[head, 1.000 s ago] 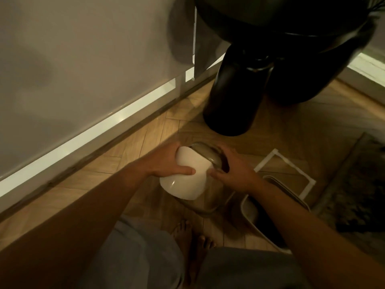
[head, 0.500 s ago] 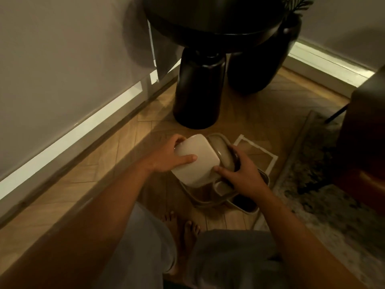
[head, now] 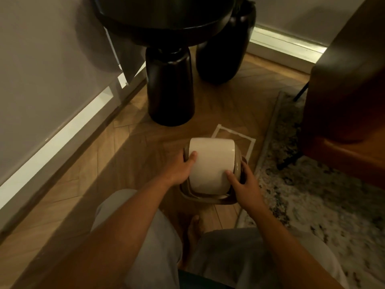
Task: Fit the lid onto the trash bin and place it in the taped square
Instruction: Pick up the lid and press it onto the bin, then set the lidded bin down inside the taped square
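The lid has a cream curved swing flap set in a taupe frame. It sits level, top side facing me, low over the wooden floor. My left hand grips its left edge with the thumb on the flap. My right hand grips its right edge. The trash bin's body is hidden beneath the lid. The taped square, white tape on the floor, lies just beyond the lid, which covers its near part.
A black pedestal table base and a dark vase stand beyond the square. A patterned rug borders the right side, with brown furniture on it. The wall and skirting run along the left. My bare feet are just below the lid.
The lid has turned from tilted to level and moved right, over where the open bin stood. Both hands shifted to its left and right edges.
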Demonstrator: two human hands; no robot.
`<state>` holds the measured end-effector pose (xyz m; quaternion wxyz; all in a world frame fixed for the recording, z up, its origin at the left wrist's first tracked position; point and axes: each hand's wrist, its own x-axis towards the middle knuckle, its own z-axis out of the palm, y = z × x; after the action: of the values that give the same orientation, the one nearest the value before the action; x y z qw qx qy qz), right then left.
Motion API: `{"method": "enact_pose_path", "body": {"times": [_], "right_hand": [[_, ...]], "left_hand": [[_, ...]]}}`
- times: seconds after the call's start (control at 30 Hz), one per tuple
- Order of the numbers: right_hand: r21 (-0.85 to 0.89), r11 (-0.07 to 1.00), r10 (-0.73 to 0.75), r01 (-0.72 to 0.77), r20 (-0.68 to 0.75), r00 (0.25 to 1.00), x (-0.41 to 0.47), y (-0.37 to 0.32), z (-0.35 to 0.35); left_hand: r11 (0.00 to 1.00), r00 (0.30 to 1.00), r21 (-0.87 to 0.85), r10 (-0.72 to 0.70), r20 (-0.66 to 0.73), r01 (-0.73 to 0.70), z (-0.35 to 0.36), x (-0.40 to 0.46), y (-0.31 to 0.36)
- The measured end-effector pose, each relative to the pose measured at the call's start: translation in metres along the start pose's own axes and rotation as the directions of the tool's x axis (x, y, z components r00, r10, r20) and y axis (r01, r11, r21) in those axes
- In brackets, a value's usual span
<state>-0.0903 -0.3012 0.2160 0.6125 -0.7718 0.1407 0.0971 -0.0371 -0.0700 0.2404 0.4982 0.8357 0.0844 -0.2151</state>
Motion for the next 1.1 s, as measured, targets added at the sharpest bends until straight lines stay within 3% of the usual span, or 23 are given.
{"method": "enact_pose_path", "body": {"times": [0.27, 0.4, 0.57, 0.83, 1.1], "right_hand": [[-0.011, 1.000, 0.023, -0.023, -0.055, 0.998, 0.005, 0.025, -0.024], [0.011, 0.998, 0.055, -0.055, -0.036, 0.998, 0.017, 0.030, -0.026], [-0.052, 0.999, -0.015, 0.013, -0.048, 0.999, 0.047, 0.024, -0.034], [-0.047, 0.997, 0.055, -0.060, -0.101, 0.993, 0.088, 0.029, -0.041], [-0.085, 0.993, 0.072, -0.080, -0.097, 0.993, 0.091, 0.078, -0.027]], "left_hand": [[0.999, 0.999, 0.029, 0.040, 0.014, -0.040, 0.035, 0.020, 0.022], [1.000, 0.999, 0.012, -0.019, -0.031, 0.019, 0.050, 0.039, 0.021], [0.994, 0.997, -0.101, -0.051, -0.063, 0.044, 0.055, 0.060, 0.024], [0.969, 0.996, -0.245, -0.046, -0.079, 0.025, 0.057, 0.095, 0.023], [0.988, 0.993, -0.107, -0.106, 0.043, 0.110, 0.082, 0.114, -0.007]]}}
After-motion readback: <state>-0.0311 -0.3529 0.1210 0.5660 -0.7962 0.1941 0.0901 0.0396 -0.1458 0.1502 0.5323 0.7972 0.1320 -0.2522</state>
